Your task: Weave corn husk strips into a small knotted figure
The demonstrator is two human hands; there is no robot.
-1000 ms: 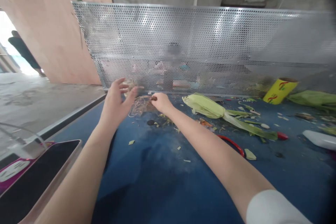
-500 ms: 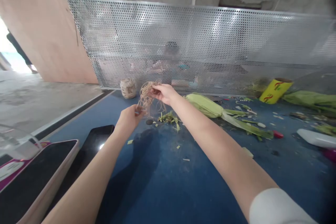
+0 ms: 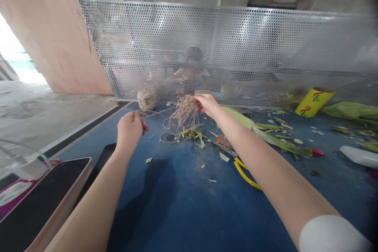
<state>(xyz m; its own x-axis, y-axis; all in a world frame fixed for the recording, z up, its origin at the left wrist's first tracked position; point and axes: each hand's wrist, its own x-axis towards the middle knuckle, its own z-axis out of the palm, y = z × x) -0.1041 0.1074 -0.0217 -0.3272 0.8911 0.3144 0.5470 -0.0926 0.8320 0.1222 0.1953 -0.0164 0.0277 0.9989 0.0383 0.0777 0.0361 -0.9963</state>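
A loose tangle of brown twine (image 3: 185, 111) hangs from my right hand (image 3: 207, 104), whose fingers are pinched on its right side. One strand runs from the bundle leftward to my left hand (image 3: 130, 129), where thumb and forefinger close on it. Loops of the twine droop to the blue tabletop (image 3: 189, 204). Beneath the bundle lies a small heap of green plant scraps (image 3: 193, 134). Scissors with yellow handles (image 3: 247, 175) rest partly under my right forearm, their blades toward the scraps. Behind my left hand stands a roll of pale twine (image 3: 146, 100).
A perforated metal screen (image 3: 177, 47) borders the table's far side, with a person behind it. Green husk-like leaves (image 3: 265, 136), a yellow roll (image 3: 314, 102) and a white object (image 3: 358, 155) lie to the right. Phones (image 3: 56, 193) lie at left.
My hands have moved apart: the right one rightward with the twine bundle, the left one leftward, drawing a strand out between them. The scissors have come into view beside my right forearm.
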